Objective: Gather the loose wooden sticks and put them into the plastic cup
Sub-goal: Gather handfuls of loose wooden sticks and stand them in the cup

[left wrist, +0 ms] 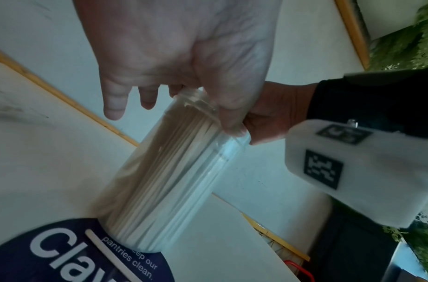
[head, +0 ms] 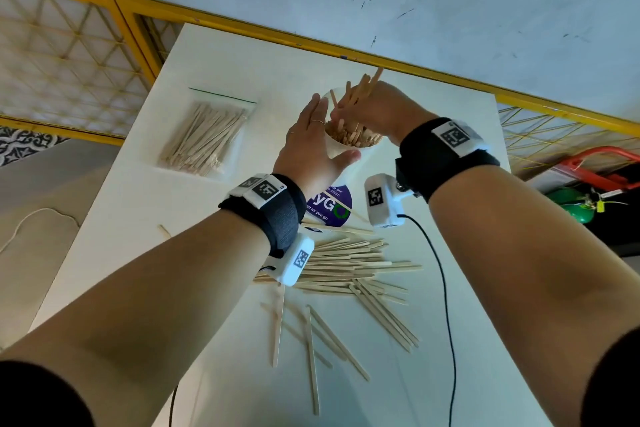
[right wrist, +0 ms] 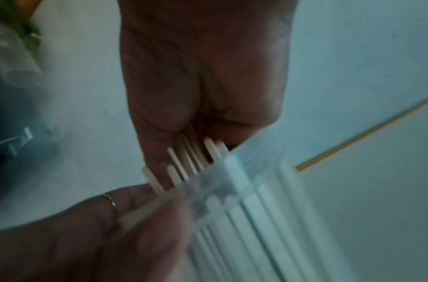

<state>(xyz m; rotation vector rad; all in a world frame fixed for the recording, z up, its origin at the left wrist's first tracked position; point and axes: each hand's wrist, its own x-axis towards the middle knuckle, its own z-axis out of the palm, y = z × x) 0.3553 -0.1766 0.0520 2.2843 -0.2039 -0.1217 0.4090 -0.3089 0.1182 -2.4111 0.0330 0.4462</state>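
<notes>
Clear plastic cup [left wrist: 160, 183], packed with pale sticks [head: 356, 137]; left hand [head: 311, 149] steadies it flat-fingered, right hand [head: 377, 111] grips a bundle.

The head view looks steeply down over both forearms at the table [head: 114, 218]; both wrist views sit close, sharing the plastic cup [left wrist: 164, 181].
</notes>
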